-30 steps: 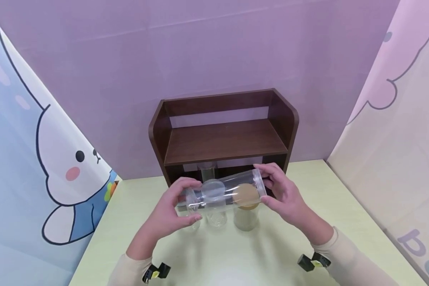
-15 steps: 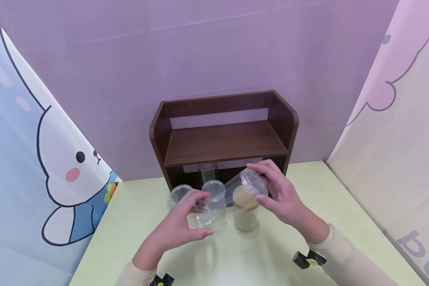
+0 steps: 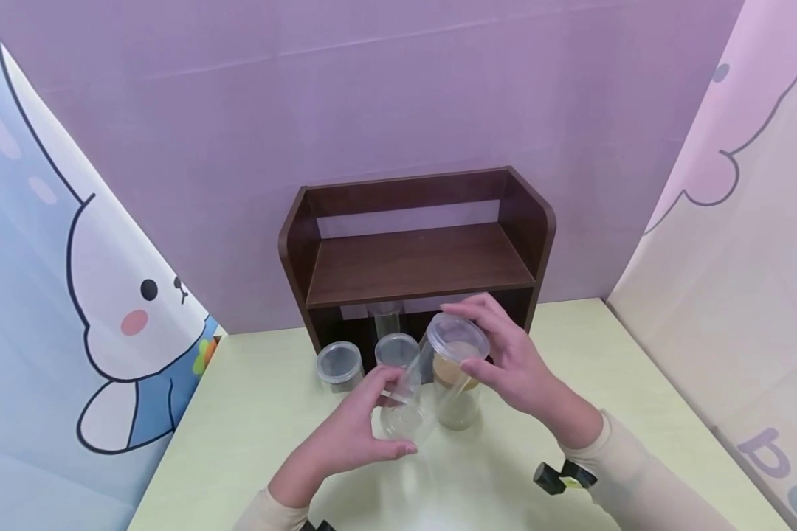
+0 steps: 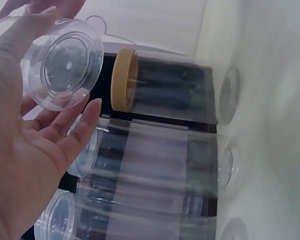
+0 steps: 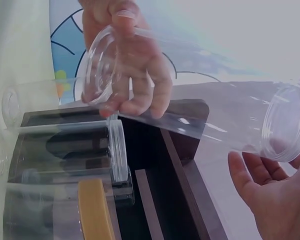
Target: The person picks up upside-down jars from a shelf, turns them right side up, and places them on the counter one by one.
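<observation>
Both hands hold a clear plastic jar [image 3: 432, 380] tilted, with its clear lid end up and to the right. My right hand [image 3: 514, 369] grips the lid end between thumb and fingers. At the lower end, the thumb and fingers of my left hand [image 3: 352, 435] are round the base. The left wrist view shows that round base [image 4: 67, 70] close up, and the right wrist view shows the see-through body [image 5: 205, 100] from the side. Behind it stands a jar with a tan lid [image 4: 122, 80], partly seen through the held jar.
Two more clear lidded jars stand upright to the left, one with a greyish-looking lid [image 3: 340, 361], one with its lid [image 3: 397, 349] behind my left fingers. A dark brown shelf [image 3: 418, 262] stands behind; another clear jar [image 3: 387, 321] is in its lower compartment.
The held jar has swung from nearly level to steeply tilted, its lid turning up toward the head camera. My left hand has moved right and down with the base; the right hand shifted slightly left.
</observation>
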Tool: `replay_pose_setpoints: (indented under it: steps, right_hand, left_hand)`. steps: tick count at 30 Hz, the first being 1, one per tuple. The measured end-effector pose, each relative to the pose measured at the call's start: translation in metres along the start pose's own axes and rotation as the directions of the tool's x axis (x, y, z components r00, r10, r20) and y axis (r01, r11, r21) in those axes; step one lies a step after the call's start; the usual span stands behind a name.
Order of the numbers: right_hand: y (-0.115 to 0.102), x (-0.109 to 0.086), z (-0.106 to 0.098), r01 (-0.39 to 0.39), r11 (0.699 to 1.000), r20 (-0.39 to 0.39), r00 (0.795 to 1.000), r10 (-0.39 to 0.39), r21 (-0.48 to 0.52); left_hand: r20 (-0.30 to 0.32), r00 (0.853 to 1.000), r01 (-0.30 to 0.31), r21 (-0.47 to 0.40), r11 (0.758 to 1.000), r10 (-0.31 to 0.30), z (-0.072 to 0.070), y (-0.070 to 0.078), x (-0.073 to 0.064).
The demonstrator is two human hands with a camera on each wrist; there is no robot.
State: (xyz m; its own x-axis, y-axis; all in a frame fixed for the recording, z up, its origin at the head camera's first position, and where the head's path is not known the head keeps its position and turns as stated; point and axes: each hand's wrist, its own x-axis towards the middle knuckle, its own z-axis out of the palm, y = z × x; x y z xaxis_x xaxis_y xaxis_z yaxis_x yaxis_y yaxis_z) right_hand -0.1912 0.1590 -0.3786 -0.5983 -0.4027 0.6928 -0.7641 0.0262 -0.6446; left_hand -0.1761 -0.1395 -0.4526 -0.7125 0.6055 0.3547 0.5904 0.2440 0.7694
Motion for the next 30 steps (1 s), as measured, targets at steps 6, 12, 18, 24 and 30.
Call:
replay_pose_setpoints:
  steps: [6,12,18,24,30]
  right_hand:
    - [0.002,-0.001,0.004,-0.065,0.998,0.019,0.998,0.065,0.02]
    - [0.002,-0.003,0.007,-0.114,0.991,0.029,0.993,0.112,0.075]
    - [0.003,-0.005,0.005,-0.102,0.994,-0.008,0.995,0.102,0.043]
    - [0.005,-0.012,-0.006,-0.086,0.996,-0.022,0.996,0.086,0.009]
    - [0.007,-0.023,-0.026,-0.101,0.994,-0.014,0.995,0.1,-0.048]
  left_hand:
    - [-0.001,1.0,-0.025,-0.029,0.999,0.025,0.006,-0.003,0.001]
    - [0.011,1.0,-0.013,-0.032,0.999,0.013,0.009,-0.005,0.001]
    - [0.036,0.999,-0.013,-0.006,1.0,0.013,0.009,-0.006,0.002]
    - [0.033,0.999,-0.042,0.021,0.999,0.041,0.002,-0.006,-0.002]
    - [-0.009,0.998,-0.057,0.093,0.994,0.058,-0.011,-0.01,-0.011]
